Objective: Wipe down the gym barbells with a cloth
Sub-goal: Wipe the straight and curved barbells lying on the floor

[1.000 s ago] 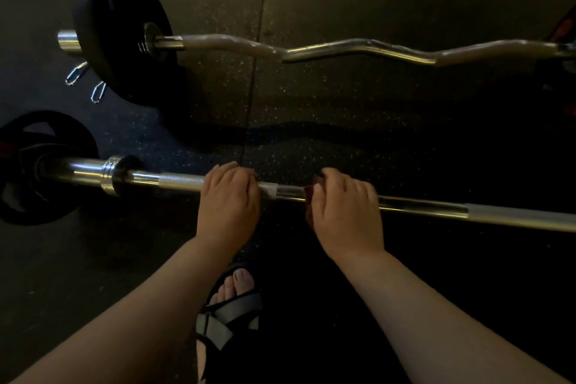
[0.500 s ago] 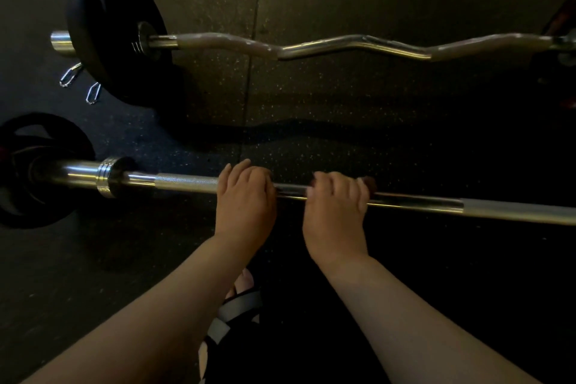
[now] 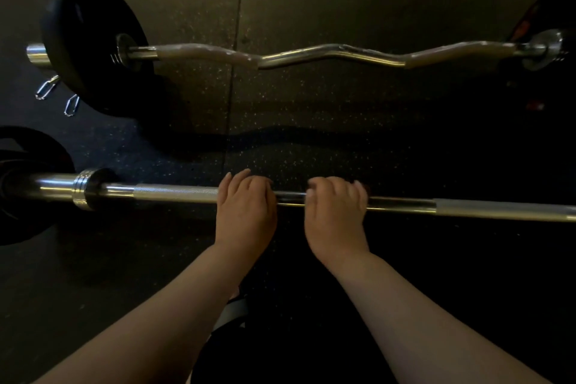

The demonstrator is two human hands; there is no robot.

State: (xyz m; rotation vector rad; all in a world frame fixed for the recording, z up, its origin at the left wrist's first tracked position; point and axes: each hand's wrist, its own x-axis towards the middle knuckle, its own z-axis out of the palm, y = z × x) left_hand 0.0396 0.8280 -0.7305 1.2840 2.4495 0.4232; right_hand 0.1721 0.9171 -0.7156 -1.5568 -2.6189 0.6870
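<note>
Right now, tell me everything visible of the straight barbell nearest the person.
The straight barbell is a chromed metal bar lying on the speckled dark floor, running left to right. Knurled sections flank a smooth, darker middle. At its left end sit a ringed collar and a black plate; its right end leaves the frame. The left grip and right grip curl over its middle, side by side.

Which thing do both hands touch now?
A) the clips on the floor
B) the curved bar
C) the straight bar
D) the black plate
C: the left hand and the right hand both lie over the straight bar, side by side, while the curved bar lies farther off, untouched.
</note>
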